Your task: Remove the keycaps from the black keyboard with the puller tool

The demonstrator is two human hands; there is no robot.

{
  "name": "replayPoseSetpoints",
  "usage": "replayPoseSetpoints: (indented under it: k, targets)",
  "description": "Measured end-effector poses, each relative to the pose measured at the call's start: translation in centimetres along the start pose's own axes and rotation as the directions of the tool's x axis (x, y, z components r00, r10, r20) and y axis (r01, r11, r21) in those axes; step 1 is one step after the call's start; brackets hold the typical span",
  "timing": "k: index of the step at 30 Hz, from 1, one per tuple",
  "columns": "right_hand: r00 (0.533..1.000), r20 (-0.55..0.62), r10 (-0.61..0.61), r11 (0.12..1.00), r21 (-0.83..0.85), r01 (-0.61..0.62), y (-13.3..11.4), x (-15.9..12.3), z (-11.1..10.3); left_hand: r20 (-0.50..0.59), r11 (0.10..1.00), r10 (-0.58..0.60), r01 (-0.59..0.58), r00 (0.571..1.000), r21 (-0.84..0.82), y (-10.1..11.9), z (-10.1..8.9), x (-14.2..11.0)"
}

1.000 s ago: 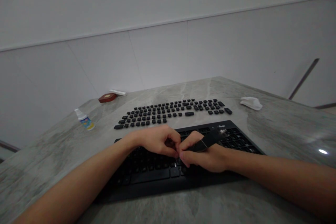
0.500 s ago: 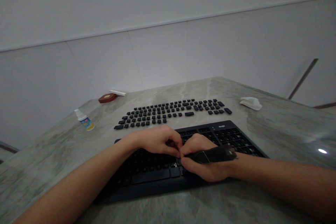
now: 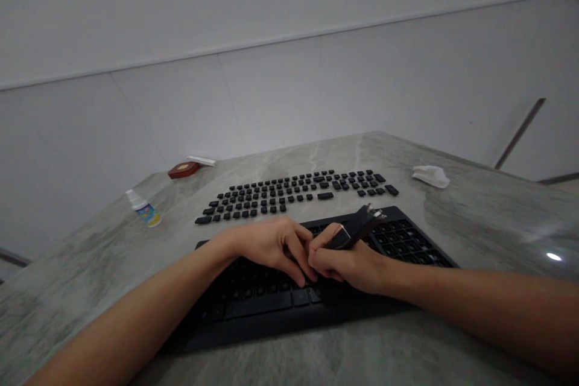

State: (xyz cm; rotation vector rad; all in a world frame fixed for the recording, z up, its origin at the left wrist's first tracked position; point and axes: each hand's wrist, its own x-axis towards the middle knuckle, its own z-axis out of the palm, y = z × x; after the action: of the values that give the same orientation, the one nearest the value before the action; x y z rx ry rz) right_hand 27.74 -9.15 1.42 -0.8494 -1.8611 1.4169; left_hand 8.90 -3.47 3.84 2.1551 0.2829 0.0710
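Note:
The black keyboard (image 3: 280, 327) lies before me, many of its key places without caps; the space bar and some keys near it are on. My left hand (image 3: 274, 244) reaches down over its middle, thumb and fingertips drawn close together at the lower key rows. Whatever is between those fingertips is hidden. My right hand (image 3: 348, 265) is closed around a black keycap puller (image 3: 355, 228), metal prongs pointing up and away. Its fingers are beside my left fingertips, low over the keyboard. Loose black keycaps (image 3: 254, 195) lie in rows behind the keyboard.
A small white spray bottle (image 3: 145, 211) lies on the marbled table (image 3: 85, 271) at left. At the back left are a reddish-brown case (image 3: 183, 170) and a flat white object (image 3: 202, 161). A crumpled white cloth or tissue (image 3: 431, 176) rests at right. A wall stands behind.
My right hand has turned, so the puller's prongs now point up and away rather than toward my right wrist. The left fingertips have moved down onto the keys.

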Motion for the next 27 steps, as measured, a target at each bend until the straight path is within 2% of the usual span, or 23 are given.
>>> replayPoseSetpoints:
  k: [9, 14, 18, 23, 27]
  targets:
    - [0.993, 0.027, -0.119, 0.987, -0.105, 0.121, 0.0, -0.5, 0.1, 0.007, 0.991, 0.070, -0.070, 0.998, 0.116, 0.0, 0.3, 0.2]
    - [0.986, -0.107, -0.130, 0.991, 0.012, 0.132, -0.2, -0.6, -0.2, 0.006, 0.974, 0.116, -0.114, 0.993, 0.195, 0.2, 0.4, 0.5]
    - [0.989, -0.109, -0.103, 0.994, 0.027, 0.107, -0.3, -0.5, -0.3, -0.004, 0.970, 0.146, -0.143, 0.989, 0.199, 0.3, 0.5, 0.6]
    - [0.973, -0.184, -0.138, 0.990, -0.042, 0.132, -0.3, -0.5, -0.8, -0.160, 0.953, 0.198, -0.151, 0.967, 0.264, -0.4, 1.2, 0.5]
    - [0.930, -0.297, -0.218, 0.975, -0.108, 0.194, 0.5, -0.5, -1.5, -0.301, 0.941, 0.218, -0.117, 0.928, 0.319, -1.1, 2.0, 0.9]
